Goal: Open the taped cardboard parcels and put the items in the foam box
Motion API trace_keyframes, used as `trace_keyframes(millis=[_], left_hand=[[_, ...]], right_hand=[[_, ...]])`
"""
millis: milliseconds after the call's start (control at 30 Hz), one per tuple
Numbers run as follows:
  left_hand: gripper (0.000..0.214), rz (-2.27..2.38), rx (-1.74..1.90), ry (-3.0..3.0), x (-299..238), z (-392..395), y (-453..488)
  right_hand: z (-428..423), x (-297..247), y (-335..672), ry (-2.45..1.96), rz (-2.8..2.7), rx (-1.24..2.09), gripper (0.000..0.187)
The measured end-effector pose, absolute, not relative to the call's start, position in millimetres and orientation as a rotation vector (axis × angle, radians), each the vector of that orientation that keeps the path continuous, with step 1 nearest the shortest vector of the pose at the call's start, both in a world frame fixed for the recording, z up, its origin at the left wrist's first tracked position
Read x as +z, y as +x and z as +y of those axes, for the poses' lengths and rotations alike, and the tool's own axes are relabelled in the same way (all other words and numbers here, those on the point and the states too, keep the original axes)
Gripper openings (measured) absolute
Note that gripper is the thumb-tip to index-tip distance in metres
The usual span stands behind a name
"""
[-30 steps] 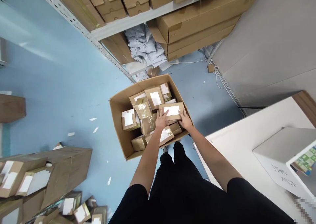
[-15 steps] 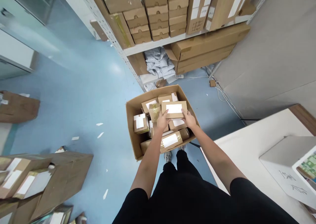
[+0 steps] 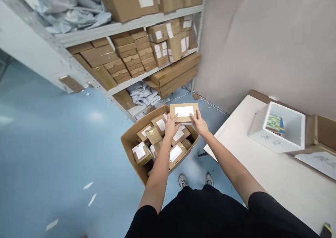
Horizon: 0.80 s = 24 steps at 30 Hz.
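Observation:
I hold a small brown parcel (image 3: 183,112) with a white label in both hands, lifted above a large open carton (image 3: 129,142) on the blue floor. My left hand (image 3: 171,126) grips the parcel's left near edge, fingers closed on it. My right hand (image 3: 200,123) grips its right near edge. The carton below holds several similar labelled parcels (image 3: 157,136).
A white table (image 3: 265,171) stands to the right with a white foam box (image 3: 278,129) on it. Metal shelving (image 3: 126,24) behind the carton carries stacked cardboard boxes and grey mail bags. A grey wall is at the back right. Paper scraps lie on the floor.
Both hands lifted the labelled parcel up out of the carton. My view has risen and swung right, so more of the shelves and table shows.

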State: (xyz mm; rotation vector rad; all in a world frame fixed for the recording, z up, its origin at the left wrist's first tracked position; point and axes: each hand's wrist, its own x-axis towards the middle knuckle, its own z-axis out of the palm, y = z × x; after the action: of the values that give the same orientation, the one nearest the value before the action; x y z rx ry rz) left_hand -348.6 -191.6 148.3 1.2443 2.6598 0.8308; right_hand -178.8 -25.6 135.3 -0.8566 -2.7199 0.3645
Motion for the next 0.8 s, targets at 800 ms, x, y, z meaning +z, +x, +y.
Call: trace_keyframes(millis=[800], left_hand=[[0.066,1.677,0.152,1.721,9.6,9.9,197.6]], right_hand=[[-16.8,-1.8,429.6,-2.141,-2.233,0.758,0.070]])
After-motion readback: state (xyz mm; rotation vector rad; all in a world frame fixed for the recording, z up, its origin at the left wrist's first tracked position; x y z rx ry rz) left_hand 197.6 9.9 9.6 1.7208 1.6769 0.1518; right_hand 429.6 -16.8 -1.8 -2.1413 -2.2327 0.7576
